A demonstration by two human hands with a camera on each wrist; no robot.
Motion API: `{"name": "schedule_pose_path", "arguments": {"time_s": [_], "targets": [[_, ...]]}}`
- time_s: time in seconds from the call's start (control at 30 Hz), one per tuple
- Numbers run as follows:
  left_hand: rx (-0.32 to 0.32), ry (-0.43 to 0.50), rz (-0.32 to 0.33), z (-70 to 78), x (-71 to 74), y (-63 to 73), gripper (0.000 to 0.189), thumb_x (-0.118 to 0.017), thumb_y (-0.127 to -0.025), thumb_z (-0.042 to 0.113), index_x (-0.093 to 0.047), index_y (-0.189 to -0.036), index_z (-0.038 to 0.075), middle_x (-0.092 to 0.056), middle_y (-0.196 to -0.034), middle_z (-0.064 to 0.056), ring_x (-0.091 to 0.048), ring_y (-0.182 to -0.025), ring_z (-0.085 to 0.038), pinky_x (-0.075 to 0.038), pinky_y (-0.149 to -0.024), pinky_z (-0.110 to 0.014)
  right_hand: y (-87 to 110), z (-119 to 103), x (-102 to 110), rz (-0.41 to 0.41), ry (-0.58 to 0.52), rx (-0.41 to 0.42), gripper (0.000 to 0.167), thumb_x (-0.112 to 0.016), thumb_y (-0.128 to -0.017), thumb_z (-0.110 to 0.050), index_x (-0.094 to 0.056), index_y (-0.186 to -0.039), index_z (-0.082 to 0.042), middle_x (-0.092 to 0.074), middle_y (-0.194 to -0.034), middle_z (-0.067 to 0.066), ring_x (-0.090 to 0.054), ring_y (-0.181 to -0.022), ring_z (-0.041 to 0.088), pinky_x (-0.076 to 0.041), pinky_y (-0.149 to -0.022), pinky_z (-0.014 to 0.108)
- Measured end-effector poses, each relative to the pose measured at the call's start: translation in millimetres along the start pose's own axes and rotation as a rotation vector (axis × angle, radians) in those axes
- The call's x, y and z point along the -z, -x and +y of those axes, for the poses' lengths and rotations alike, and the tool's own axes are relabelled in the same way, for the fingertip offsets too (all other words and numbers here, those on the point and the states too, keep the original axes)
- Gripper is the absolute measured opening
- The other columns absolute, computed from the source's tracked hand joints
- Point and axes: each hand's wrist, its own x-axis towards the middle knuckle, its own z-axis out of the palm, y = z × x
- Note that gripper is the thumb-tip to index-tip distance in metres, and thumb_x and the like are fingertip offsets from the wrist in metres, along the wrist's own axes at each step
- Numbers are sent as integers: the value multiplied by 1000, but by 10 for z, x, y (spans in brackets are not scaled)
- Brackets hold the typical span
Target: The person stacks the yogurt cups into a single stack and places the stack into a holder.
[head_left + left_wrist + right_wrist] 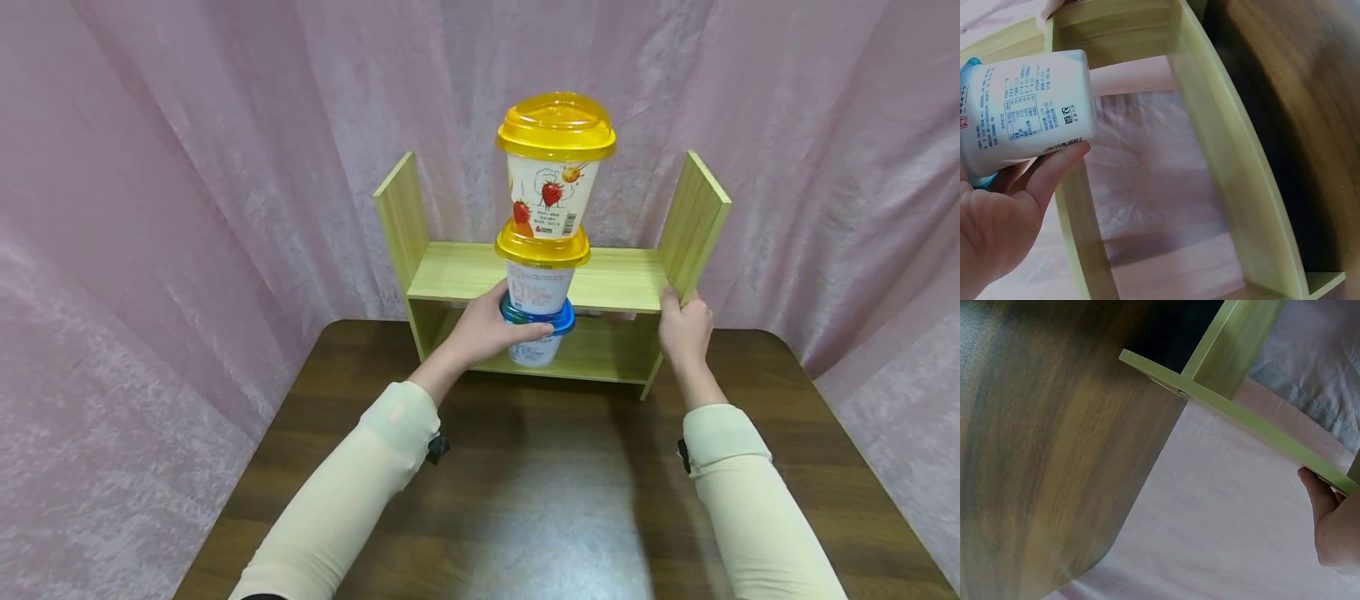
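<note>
A stack of three lidded paper cups rises in front of the shelf in the head view. Lowest is a white cup with a blue lid (532, 351), gripped by my left hand (489, 327) with the thumb across its front. Above it stands a white cup with a yellow lid (538, 287). A larger strawberry-print cup (557, 196) with a domed yellow lid tops the stack. The left wrist view shows printed text on the blue-lidded cup (1029, 103). My right hand (686, 327) grips the right side panel (693, 229) of the pale wooden shelf, thumb on the inner side.
The two-tier shelf (461, 271) has upright side panels and stands at the back of a dark wooden table (480, 475). Behind it hangs a pink curtain (262, 167). The left wrist view shows the curtain through the shelf's open back.
</note>
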Motion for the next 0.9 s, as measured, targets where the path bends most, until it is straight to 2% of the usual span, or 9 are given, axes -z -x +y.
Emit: {"name": "schedule_pose_path", "arguments": {"time_s": [0.13,0.43,0.9], "targets": [[-18,15,2,49,23,-47,73,-82,-80,55,-50,-139,27,-65,-124,8,-64,-108,-15,-54,-92,-46,4,13,-15,3,1,12,49,-47,-104,-38,-63,-122,4,-63,-118,35,-58,-114,52,-42,-98,61],[-8,-14,32,178,76,-145,75,-81,-78,59,-51,-139,28,-65,-122,9,-65,-106,-15,-54,-91,-45,-3,25,-36,12,21,17,47,-47,-104,-38,-63,-117,4,-63,-117,35,-57,-114,54,-42,-97,61],[-26,8,21,284,133,-258,74,-82,-80,55,-51,-141,27,-66,-124,7,-65,-107,-16,-54,-90,-45,2,28,-55,34,30,44,45,-47,-104,-35,-62,-111,7,-62,-113,38,-57,-111,57,-42,-94,63]]}}
